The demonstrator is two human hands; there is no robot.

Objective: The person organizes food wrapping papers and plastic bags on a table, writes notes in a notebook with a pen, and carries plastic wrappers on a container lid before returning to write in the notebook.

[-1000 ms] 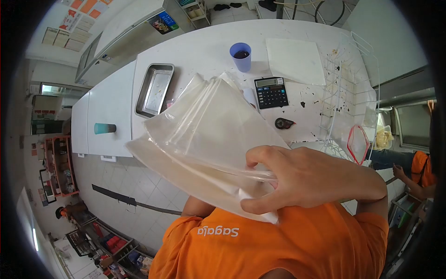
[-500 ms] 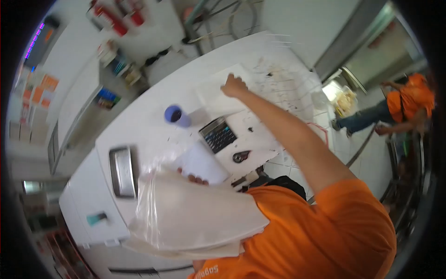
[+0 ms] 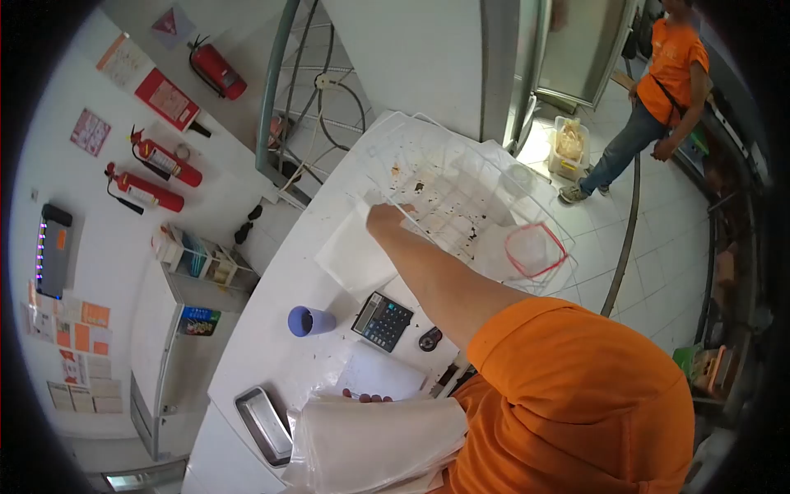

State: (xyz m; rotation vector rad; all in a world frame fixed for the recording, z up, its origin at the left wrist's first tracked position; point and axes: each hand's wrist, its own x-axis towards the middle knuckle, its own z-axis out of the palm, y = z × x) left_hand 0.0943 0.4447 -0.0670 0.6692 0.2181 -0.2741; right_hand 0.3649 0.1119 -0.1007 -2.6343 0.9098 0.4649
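The left hand [image 3: 364, 398] grips flat, translucent plastic sheeting [image 3: 378, 432], long axis roughly sideways, creased end leftward. Whether the right hand [image 3: 387, 217] is closed, I cannot tell.

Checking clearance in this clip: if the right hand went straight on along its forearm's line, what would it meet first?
Probably nothing: beyond the right hand, the way looks free over bare table to its far edge, though the wire basket is close and depth is unclear.

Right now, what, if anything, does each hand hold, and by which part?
The left hand holds the clear plastic sheets at their far edge; whether the right hand, by the white sheet, grips anything cannot be told.
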